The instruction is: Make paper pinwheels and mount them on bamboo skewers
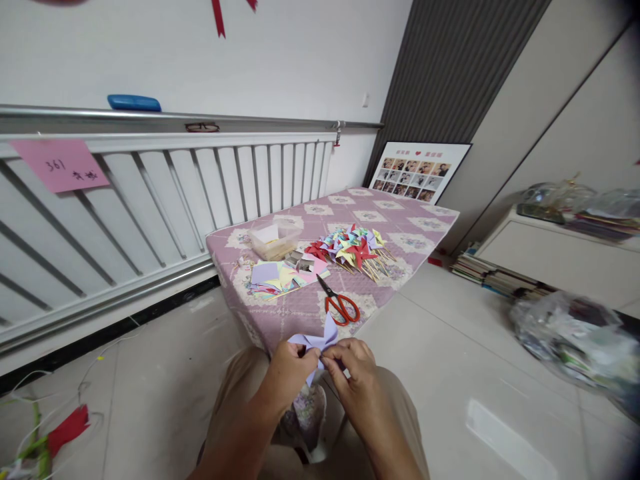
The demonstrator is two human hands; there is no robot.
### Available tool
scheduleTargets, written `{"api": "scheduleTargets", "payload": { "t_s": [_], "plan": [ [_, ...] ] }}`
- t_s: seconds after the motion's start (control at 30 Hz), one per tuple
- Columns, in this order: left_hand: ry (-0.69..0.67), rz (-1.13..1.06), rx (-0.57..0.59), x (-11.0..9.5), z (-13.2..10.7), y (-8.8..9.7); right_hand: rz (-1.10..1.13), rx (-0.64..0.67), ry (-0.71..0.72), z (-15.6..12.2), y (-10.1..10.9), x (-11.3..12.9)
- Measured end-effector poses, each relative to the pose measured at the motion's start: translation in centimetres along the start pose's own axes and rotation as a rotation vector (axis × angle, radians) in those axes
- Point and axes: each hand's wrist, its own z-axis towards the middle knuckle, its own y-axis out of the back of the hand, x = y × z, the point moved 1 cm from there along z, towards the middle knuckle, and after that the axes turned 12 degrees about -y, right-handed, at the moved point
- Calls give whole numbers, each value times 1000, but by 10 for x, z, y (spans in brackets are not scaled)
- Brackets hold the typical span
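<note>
A lavender paper pinwheel [327, 333] is held over my lap, close to the near corner of the cloth-covered table. My left hand [293, 367] pinches its left side between thumb and fingers. At its middle the fingertips of my right hand [354, 363] are pressed together; whether they also hold a small pin I cannot make out. Red-handled scissors [342, 307] lie just beyond the pinwheel, blades pointing away. Past them is a heap of finished pinwheels [357, 250] in several colours on wooden sticks. To the left lie coloured paper squares [265, 273].
A clear plastic box [275, 237] stands on the purple patterned tablecloth [305, 313] behind the paper. A white radiator [200, 187] runs along the left wall. Plastic bags [575, 340] sit on the floor at right, near a white cabinet [565, 253]. A photo board [420, 170] leans at the back.
</note>
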Motion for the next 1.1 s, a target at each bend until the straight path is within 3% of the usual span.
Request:
{"api": "scheduleTargets", "payload": {
  "t_s": [0.1, 0.57, 0.87, 1.1],
  "plan": [
    [-45, 25, 69, -3, 0, 0, 43, 5, -22, 1, 1, 2],
    [-141, 49, 100, -6, 1, 3, 293, 93, -223, 4, 4, 4],
    [-164, 79, 117, -9, -1, 5, 516, 215, -435, 6, 5, 7],
    [-129, 176, 168, -10, -4, 7, 643, 237, -614, 1, -5, -3]
  ]
}}
